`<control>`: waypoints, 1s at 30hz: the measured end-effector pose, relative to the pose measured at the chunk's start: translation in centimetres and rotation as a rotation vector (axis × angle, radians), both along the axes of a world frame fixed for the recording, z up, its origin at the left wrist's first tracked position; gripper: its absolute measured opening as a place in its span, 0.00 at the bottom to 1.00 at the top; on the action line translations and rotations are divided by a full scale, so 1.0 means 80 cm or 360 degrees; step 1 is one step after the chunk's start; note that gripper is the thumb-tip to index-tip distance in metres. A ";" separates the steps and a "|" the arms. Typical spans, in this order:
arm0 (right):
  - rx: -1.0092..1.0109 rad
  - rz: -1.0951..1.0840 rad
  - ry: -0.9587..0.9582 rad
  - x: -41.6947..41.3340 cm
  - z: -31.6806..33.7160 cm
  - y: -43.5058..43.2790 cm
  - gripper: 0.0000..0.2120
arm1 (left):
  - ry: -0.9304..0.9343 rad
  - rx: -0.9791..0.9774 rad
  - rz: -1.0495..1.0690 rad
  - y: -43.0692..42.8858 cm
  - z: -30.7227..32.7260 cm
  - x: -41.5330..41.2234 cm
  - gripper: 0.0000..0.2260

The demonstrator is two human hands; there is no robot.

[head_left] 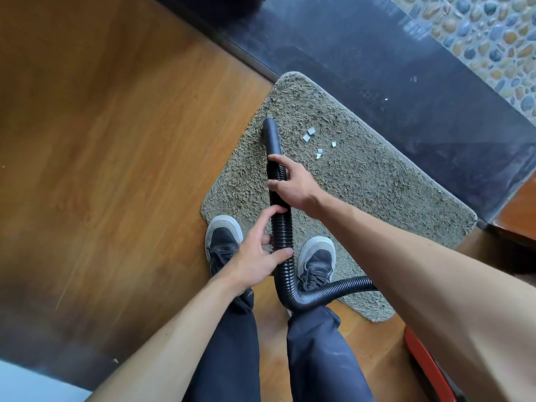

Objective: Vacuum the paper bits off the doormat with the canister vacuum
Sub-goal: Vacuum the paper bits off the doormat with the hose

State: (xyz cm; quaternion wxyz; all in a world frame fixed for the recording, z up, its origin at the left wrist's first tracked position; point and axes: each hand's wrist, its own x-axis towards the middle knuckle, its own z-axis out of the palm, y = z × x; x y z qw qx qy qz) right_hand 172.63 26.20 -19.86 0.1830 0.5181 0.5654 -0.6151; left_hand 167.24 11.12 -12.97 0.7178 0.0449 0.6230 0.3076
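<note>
Wooden floor (101, 140), one, brown planks, filling the left and near side; dark stone strip (391, 68), one, running diagonally along the far edge of the mat; pebble paving (493, 30), one patch, upper right corner, beyond the strip; doormat (377, 192), one, grey-green shag, rounded corners, lying on the wooden floor against the strip; trouser legs (232, 343), two, dark; red object (426, 364), one, lower right, mostly hidden by the right forearm, kind not clear; hose (282, 227), one, black, ribbed, rising between the feet, bending near the knees and passing right behind the forearm; nozzle (272, 137), one, smooth black tube, its tip resting on the mat near the left edge, left of the paper and apart from it; shoes, two, dark with pale toes: left shoe (223, 233) at the mat's near-left corner, right shoe (317, 256) on the mat; right hand (294, 181), one, fingers wrapped round the hose just below the nozzle; left hand (255, 259), one, lower on the hose, thumb across the front, fingers curled behind; paper bits (311, 131), five counted, small pale squares, scattered on the mat right of the nozzle; pale specks (385, 99), two, on the strip
</note>
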 end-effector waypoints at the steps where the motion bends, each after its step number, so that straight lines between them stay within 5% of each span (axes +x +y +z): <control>1: 0.0014 0.0007 0.0004 -0.004 -0.002 0.002 0.29 | -0.0001 -0.0005 0.0006 0.002 -0.003 -0.003 0.31; 30: -0.0079 -0.0442 -0.0034 0.048 0.009 -0.005 0.28 | -0.0111 0.0088 -0.0170 0.008 0.010 0.009 0.29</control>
